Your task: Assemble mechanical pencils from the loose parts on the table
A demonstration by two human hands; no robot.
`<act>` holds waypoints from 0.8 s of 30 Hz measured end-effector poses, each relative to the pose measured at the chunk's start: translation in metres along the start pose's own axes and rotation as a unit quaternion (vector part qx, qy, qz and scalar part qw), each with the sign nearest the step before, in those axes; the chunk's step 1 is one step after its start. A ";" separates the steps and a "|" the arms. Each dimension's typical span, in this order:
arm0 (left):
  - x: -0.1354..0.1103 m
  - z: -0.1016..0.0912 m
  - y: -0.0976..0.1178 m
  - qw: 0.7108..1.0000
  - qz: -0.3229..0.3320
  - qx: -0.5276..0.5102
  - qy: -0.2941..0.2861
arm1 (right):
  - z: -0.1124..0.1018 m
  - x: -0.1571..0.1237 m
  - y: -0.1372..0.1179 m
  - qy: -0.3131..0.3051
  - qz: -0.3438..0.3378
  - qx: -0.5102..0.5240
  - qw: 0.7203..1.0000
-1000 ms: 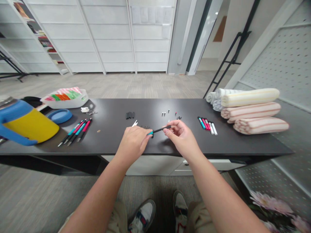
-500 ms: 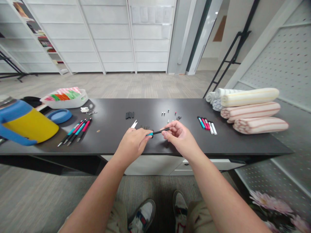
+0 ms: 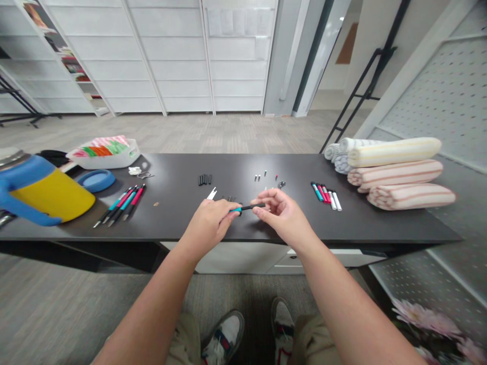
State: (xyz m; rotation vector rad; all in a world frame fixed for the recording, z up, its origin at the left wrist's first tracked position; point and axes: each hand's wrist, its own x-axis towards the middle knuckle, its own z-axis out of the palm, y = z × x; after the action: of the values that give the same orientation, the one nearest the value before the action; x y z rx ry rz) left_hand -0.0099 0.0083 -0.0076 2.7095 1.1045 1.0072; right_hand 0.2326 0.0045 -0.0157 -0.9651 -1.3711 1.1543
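Observation:
Both of my hands hold one thin pen (image 3: 249, 207) just above the front of the dark table (image 3: 175, 223). My left hand (image 3: 210, 223) pinches its teal end, fingers closed. My right hand (image 3: 279, 213) pinches the black end, fingers closed. The pen lies almost level between them. Small black parts (image 3: 204, 179) and a white piece (image 3: 212, 193) rest on the table just behind my left hand. Tiny metal and red bits (image 3: 266, 177) lie behind my right hand.
A row of assembled pens (image 3: 122, 203) lies at the left, pen barrels (image 3: 324, 193) at the right. A yellow and blue jug (image 3: 41, 195), a blue lid (image 3: 95, 180) and a white tray (image 3: 104, 152) stand far left. Rolled towels (image 3: 395, 172) are stacked at the right.
My hands have drawn a little closer together along the pen, and the pen has tilted from slightly raised at the right to nearly level.

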 end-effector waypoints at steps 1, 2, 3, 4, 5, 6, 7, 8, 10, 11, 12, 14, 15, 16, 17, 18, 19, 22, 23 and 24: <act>0.000 0.000 -0.001 1.000 -0.008 0.001 0.002 | -0.001 0.000 0.000 0.022 -0.010 0.007 1.000; 0.000 0.000 -0.002 1.000 -0.015 0.001 0.003 | -0.002 0.001 0.001 0.047 -0.021 0.018 0.999; 0.000 0.001 -0.003 1.000 -0.021 0.001 0.004 | -0.003 0.001 0.001 0.069 -0.031 0.031 0.997; 0.000 0.001 -0.003 1.000 -0.025 0.000 0.005 | -0.004 0.001 0.001 0.084 -0.038 0.044 0.995; 0.000 0.001 -0.004 1.000 -0.027 0.000 0.004 | -0.005 0.001 0.001 0.089 -0.042 0.055 0.994; 0.000 0.001 -0.004 1.000 -0.028 0.001 0.005 | -0.005 0.001 0.002 0.086 -0.043 0.061 0.993; 0.001 0.001 -0.004 1.000 -0.027 0.003 0.005 | -0.006 0.000 0.002 0.080 -0.041 0.063 0.994; 0.001 0.001 -0.003 1.000 -0.025 0.005 0.005 | -0.006 0.000 0.002 0.073 -0.039 0.062 0.995; 0.001 0.000 -0.002 1.000 -0.021 0.009 0.008 | -0.006 0.000 0.002 0.065 -0.035 0.061 0.995; 0.001 0.000 -0.001 1.000 -0.018 0.009 0.009 | -0.006 -0.001 0.002 0.064 -0.035 0.060 0.996; 0.001 0.000 -0.001 1.000 -0.015 0.008 0.010 | -0.005 -0.001 0.001 0.063 -0.035 0.058 0.996; 0.001 -0.001 -0.001 1.000 -0.012 0.005 0.010 | -0.004 -0.002 -0.001 0.061 -0.034 0.044 0.997; 0.001 -0.001 -0.001 1.000 -0.011 0.002 0.007 | -0.003 -0.003 -0.002 0.060 -0.035 0.034 0.997; 0.000 -0.001 -0.002 1.000 -0.010 0.000 0.004 | -0.002 -0.004 -0.003 0.058 -0.037 0.023 0.997; 0.000 -0.002 -0.002 1.000 -0.011 -0.003 -0.001 | -0.001 -0.004 -0.004 0.056 -0.041 0.014 0.997; 0.000 -0.002 -0.002 1.000 -0.011 -0.006 -0.005 | 0.000 -0.005 -0.005 0.054 -0.044 0.007 0.998; 0.000 -0.002 -0.002 1.000 -0.012 -0.008 -0.009 | 0.000 -0.005 -0.006 0.053 -0.048 0.003 0.997; 0.000 -0.003 -0.001 1.000 -0.012 -0.013 -0.014 | 0.001 -0.006 -0.006 0.043 -0.049 -0.002 0.998; 0.000 -0.004 -0.001 1.000 -0.012 -0.015 -0.015 | 0.001 -0.006 -0.006 0.038 -0.048 -0.002 0.998; 0.000 -0.004 -0.001 1.000 -0.011 -0.016 -0.016 | 0.001 -0.007 -0.006 0.034 -0.046 -0.002 0.998</act>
State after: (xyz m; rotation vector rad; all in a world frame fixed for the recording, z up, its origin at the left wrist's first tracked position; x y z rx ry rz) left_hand -0.0127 0.0084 -0.0046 2.6722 1.1017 0.9673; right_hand 0.2325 -0.0033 -0.0115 -0.9258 -1.3501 1.0409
